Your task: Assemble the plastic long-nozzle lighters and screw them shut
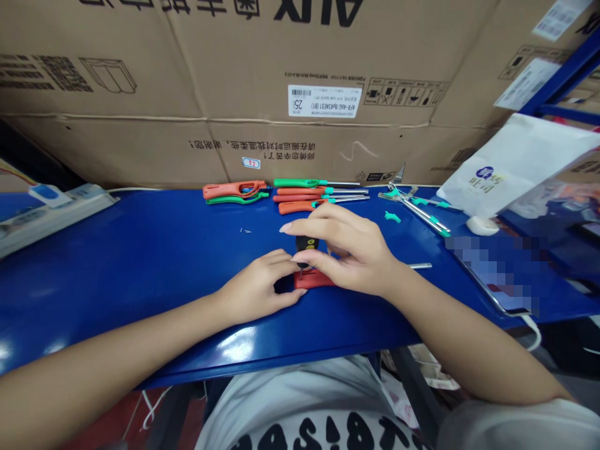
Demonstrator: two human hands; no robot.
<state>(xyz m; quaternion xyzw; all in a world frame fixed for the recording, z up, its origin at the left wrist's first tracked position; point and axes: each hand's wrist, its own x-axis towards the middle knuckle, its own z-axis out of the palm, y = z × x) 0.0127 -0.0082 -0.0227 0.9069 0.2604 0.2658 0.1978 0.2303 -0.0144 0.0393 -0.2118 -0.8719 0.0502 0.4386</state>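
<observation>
My right hand (pixel 347 250) grips a short black screwdriver (pixel 307 244) with yellow marks, held upright. Its tip meets the red handle of a long-nosed gas lighter (pixel 316 279), which lies flat on the blue table. Fingers of my left hand (pixel 262 281) pinch the left end of that lighter. The metal tube (pixel 420 266) sticking out to the right of my right hand seems to belong to it. Two small metal bits (pixel 245 231), perhaps screws, lie on the table beyond my left hand.
Behind lie several red and green lighters (pixel 304 194), some without tubes. Metal tubes with teal parts (pixel 422 212) are at the back right. A phone (pixel 492 275) lies right, near a white paper bag (pixel 510 165). A power strip (pixel 56 215) sits left. A large carton (pixel 234 94) stands behind.
</observation>
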